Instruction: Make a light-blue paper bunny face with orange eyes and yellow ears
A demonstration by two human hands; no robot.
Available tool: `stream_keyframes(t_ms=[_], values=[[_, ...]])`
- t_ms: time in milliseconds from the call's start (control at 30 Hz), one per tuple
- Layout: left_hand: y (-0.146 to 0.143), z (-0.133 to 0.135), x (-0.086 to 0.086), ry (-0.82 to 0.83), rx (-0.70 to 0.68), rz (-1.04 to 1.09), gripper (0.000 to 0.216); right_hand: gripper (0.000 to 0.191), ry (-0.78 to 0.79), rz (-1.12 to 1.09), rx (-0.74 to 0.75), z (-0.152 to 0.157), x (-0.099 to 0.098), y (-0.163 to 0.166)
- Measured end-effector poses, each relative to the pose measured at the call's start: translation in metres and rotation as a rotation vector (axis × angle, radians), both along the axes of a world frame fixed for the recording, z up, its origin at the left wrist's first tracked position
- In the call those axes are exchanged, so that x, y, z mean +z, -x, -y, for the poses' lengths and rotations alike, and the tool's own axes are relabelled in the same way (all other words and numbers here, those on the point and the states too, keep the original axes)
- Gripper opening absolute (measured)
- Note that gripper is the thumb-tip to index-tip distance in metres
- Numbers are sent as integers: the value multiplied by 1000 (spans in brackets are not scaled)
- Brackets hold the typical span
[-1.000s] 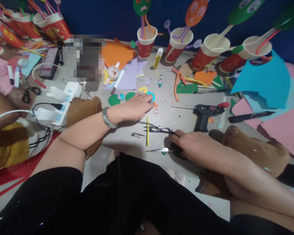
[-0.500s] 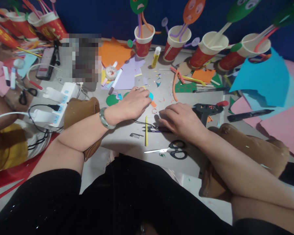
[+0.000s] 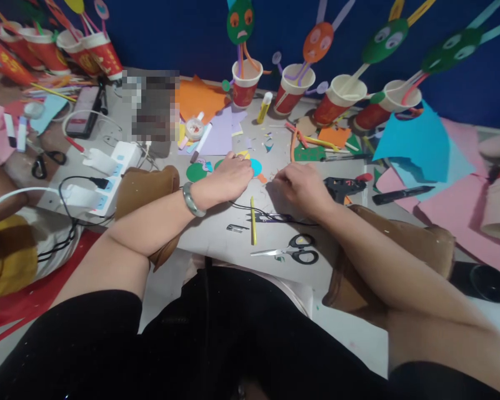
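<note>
My left hand [image 3: 233, 179], with a bangle on the wrist, lies over several paper cut-outs. A green paper circle [image 3: 196, 172] shows to its left and a blue paper circle [image 3: 255, 166] at its fingertips. Its fingers rest on the pieces, not wrapped round anything I can see. Above the table to the right, my right hand [image 3: 302, 188] has its fingers curled together; what is in them, if anything, is hidden. Near it are an orange scrap [image 3: 263, 179] and a black glue gun [image 3: 339, 189]. Black-handled scissors [image 3: 302, 249] and a yellow strip [image 3: 253, 222] lie nearer me.
Red paper cups [image 3: 245, 91] with paper-faced figures stand along the back. A glue stick [image 3: 265, 108], purple paper [image 3: 216, 136] and blue paper [image 3: 416, 147] lie around. A power strip [image 3: 117, 175] with cables is at left; thread snips [image 3: 270, 218] lie in front.
My right hand has drawn its fingers in from a flatter, stretched pose. My left hand stays over the cut-outs. The view has shifted, showing more of the cup figures and a cup at far right.
</note>
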State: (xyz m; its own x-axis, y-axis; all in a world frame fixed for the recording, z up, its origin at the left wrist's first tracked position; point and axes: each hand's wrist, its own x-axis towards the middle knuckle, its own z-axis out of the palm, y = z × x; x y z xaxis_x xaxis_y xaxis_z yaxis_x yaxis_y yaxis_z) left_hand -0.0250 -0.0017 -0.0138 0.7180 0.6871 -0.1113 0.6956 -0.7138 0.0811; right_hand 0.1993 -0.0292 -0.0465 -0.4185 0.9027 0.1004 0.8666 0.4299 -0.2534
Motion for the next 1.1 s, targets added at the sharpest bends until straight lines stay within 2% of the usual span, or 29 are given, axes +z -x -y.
stream_keyframes(t_ms=[100,267,533,633,733,800,967,1100], values=[[-2,1,4,2,1,-6,30,22,-4,30,-63,-18,5,-12],[-2,2,6,16,-11,-46,31,20,82,138,-7,-44,6,-15],[-4,-7,-3,34,51,40,31,30,126,271,39,-50,10,-1],[-7,-10,-5,59,107,117,30,23,127,221,-52,-58,10,-2],[-8,-13,-6,82,161,204,27,18,126,58,-209,-72,10,-4],[-8,-14,-6,86,196,242,25,16,151,-16,-261,-82,10,-4],[-7,-16,-8,89,273,329,18,20,263,64,-215,-98,8,3],[-5,-23,-7,135,362,526,9,26,211,171,-174,-96,5,7]])
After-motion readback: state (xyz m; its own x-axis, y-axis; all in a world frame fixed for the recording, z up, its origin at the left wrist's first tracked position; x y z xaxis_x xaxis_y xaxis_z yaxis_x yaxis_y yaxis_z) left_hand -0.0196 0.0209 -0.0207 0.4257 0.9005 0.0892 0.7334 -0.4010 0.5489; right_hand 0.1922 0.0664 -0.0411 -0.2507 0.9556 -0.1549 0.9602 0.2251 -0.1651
